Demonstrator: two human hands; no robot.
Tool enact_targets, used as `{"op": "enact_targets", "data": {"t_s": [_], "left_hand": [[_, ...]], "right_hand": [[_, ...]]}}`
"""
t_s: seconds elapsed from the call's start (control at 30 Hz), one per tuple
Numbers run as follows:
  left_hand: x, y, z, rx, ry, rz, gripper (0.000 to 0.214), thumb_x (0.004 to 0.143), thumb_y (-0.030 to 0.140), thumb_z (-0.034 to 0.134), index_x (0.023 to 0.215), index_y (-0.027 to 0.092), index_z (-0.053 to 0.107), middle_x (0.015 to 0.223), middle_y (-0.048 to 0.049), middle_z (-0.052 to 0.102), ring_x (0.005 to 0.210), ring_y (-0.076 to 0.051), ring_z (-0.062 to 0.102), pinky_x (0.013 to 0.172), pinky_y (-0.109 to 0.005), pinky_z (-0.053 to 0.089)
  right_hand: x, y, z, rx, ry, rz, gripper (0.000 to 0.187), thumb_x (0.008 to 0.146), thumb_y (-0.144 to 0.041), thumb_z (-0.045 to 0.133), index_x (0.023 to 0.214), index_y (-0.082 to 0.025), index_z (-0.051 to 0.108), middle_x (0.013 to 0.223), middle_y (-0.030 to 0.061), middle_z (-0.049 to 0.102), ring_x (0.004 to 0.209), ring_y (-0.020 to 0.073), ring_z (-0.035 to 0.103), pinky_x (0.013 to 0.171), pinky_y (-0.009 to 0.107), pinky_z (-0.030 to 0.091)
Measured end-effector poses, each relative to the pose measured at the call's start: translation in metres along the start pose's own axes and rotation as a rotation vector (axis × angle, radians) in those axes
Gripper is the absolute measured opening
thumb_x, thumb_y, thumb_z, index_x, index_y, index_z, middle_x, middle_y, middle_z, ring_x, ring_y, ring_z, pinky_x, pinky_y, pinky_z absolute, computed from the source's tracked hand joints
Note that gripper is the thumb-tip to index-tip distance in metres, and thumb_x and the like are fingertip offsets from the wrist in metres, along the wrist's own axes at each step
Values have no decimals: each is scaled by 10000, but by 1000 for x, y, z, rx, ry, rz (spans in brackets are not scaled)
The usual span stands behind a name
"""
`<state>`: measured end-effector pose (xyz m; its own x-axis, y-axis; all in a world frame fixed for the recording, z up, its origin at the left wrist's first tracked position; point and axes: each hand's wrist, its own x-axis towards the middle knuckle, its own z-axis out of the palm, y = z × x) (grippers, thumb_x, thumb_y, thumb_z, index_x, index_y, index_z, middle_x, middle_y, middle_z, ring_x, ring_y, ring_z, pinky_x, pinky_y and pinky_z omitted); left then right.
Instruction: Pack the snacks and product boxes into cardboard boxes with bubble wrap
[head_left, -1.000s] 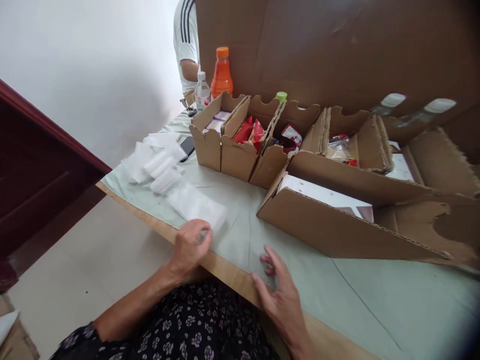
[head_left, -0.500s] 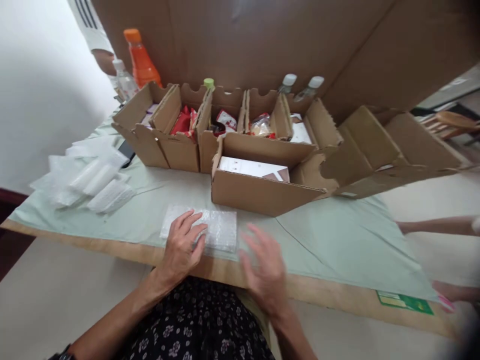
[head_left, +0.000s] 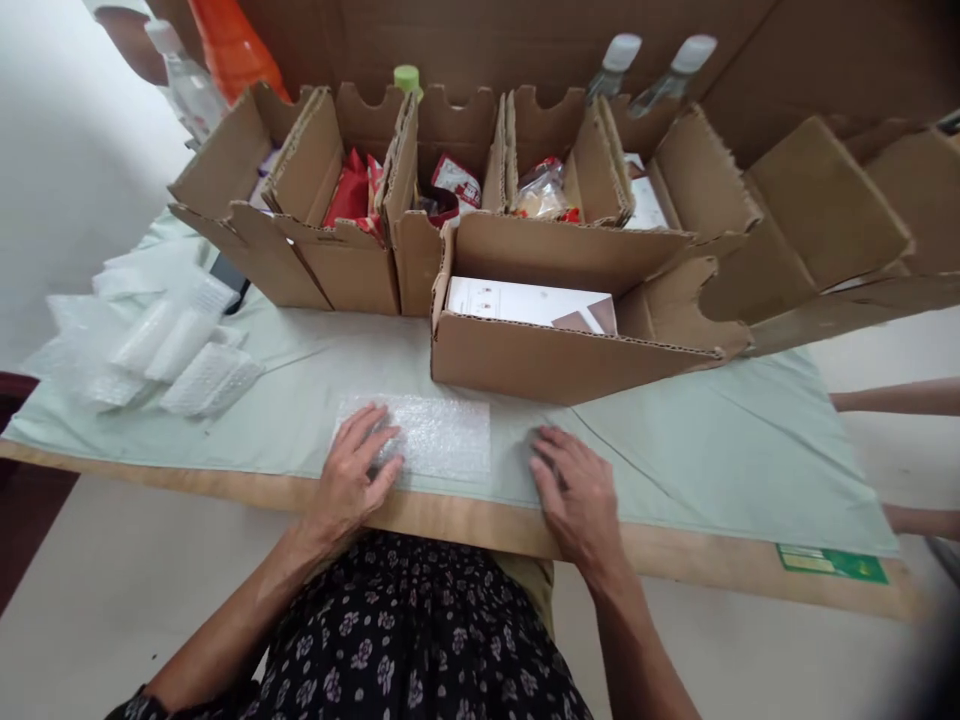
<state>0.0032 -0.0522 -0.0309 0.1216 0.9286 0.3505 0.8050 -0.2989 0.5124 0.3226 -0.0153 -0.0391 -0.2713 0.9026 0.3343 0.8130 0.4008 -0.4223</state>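
A flat piece of clear bubble wrap (head_left: 446, 435) lies on the pale green cloth near the table's front edge. My left hand (head_left: 360, 460) rests on its left end, fingers spread and not gripping. To the right of the bubble wrap, apart from it, my right hand (head_left: 576, 482) lies on the cloth with its fingers slightly bent and nothing visible in them. Just behind stands an open cardboard bin (head_left: 570, 365) that holds a white box (head_left: 517, 300).
A row of cardboard bins (head_left: 360, 270) with red packets (head_left: 351, 195) and other goods lines the back. More bubble wrap (head_left: 161, 340) is heaped at the left. Bottles, including an orange bottle (head_left: 232, 45), stand behind. Another person's arm (head_left: 900, 397) shows at the right.
My right hand has moved right, away from the bubble wrap, and come down on the cloth. My left hand stays on the bubble wrap. The view has tilted down a little.
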Motion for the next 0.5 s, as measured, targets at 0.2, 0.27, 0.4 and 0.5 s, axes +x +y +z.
{"op": "enact_targets", "data": {"t_s": [0.2,0.27,0.4,0.5], "left_hand": [[-4,-27,-12,226,195,-304,321,922,385,635,1177,191,657,1409,-185,612,1459,-428,430,1167,-670,373],[-5,-30,-7,231,163,-361,258,897,398,626,1050,193,657,1428,-194,597,1483,-453,387,1155,-681,373],[-9,-20,-5,136,152,-383,115,873,330,587,825,225,575,1265,-152,697,1291,-372,583,1072,-573,479],[-6,-10,-18,25,112,-471,144,879,369,565,903,232,602,915,-52,743,871,-248,686,839,-403,566]], "right_hand": [[34,-36,29,-48,-3,85,367,1007,-458,538,1158,-167,705,1310,184,694,1198,369,598,974,521,450],[40,-50,44,-5,-20,101,312,985,-427,566,1105,-171,700,1346,196,669,1227,384,576,992,544,441],[25,-66,43,342,-37,229,150,950,-357,605,982,-219,652,1155,124,728,1067,289,651,945,461,506],[2,-75,22,652,-37,440,361,940,-395,642,1253,-224,584,964,45,695,827,193,659,758,334,547]]}}
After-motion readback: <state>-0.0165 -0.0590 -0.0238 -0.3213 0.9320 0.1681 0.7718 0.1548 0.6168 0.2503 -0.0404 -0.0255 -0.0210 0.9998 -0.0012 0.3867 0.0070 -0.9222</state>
